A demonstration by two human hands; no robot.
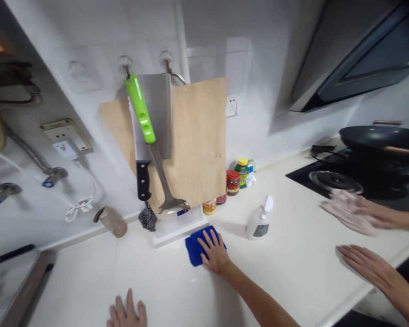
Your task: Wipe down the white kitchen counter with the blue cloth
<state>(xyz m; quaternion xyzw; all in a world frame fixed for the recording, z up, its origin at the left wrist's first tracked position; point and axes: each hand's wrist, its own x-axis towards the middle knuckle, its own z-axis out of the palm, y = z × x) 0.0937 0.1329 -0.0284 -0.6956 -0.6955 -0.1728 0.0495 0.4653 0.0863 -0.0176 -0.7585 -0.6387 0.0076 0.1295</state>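
My right hand [215,254] lies flat with spread fingers on a folded blue cloth [195,251], pressing it against the white countertop [167,290]. The cloth touches or nearly touches the front of a white tray [177,235] at the wall. At the bottom edge of the view my left hand [127,314] is open, fingers apart, holding nothing; its wrist is out of view. A white spray bottle [259,221] stands upright to the right of the cloth. A wooden cutting board [199,145] leans on the wall behind the tray.
A co-worker's hand [364,211] holds a pale cloth [348,210] beside the black stove [375,175]; their other hand [368,265] rests on the counter. A wok [381,138], jars [233,182], a hanging green-handled spatula [141,109] and a brown-tinted bottle [113,221] are near the wall.
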